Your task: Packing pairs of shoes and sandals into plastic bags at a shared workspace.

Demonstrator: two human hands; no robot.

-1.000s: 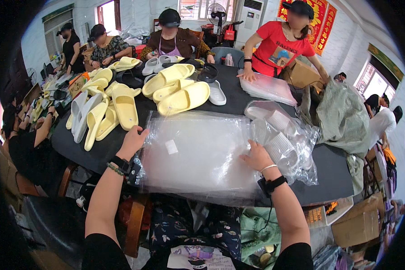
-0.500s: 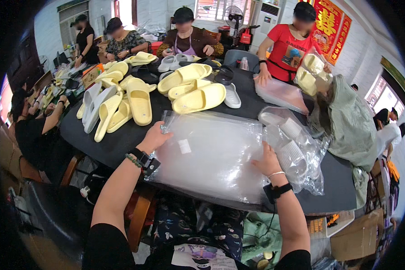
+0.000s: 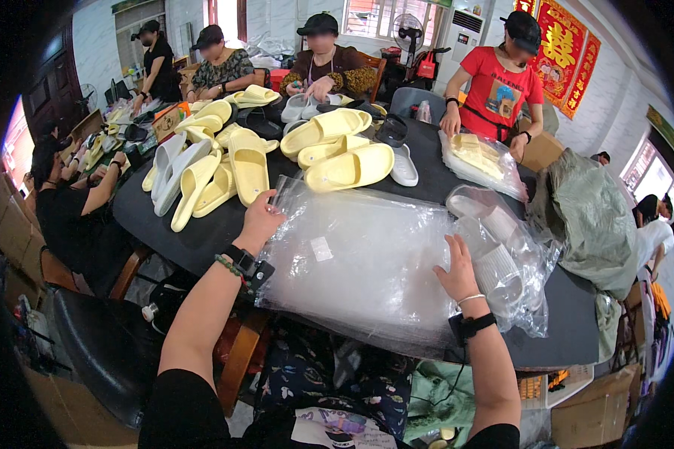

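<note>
Stack of clear plastic bags (image 3: 359,262) on the dark worktop (image 3: 202,232), steadied between both hands. The left hand (image 3: 260,219) pinches the far left corner; the right hand (image 3: 457,269) lies open and flat on the right edge. Separating one bag is judged the step in hand. Beyond the hands, perhaps a dozen yellow slippers (image 3: 350,166) are heaped; four seated or standing co-workers are counted.

- My left hand (image 3: 260,218) is stretched well forward, fingers curled and pinched shut at the tips, palm turned down
- My left forearm runs up from the lower edge, bare, with a dark band at the wrist
- My right hand (image 3: 457,271) lies flat, fingers spread and pointing forward
- My right wrist wears a dark band too
</note>
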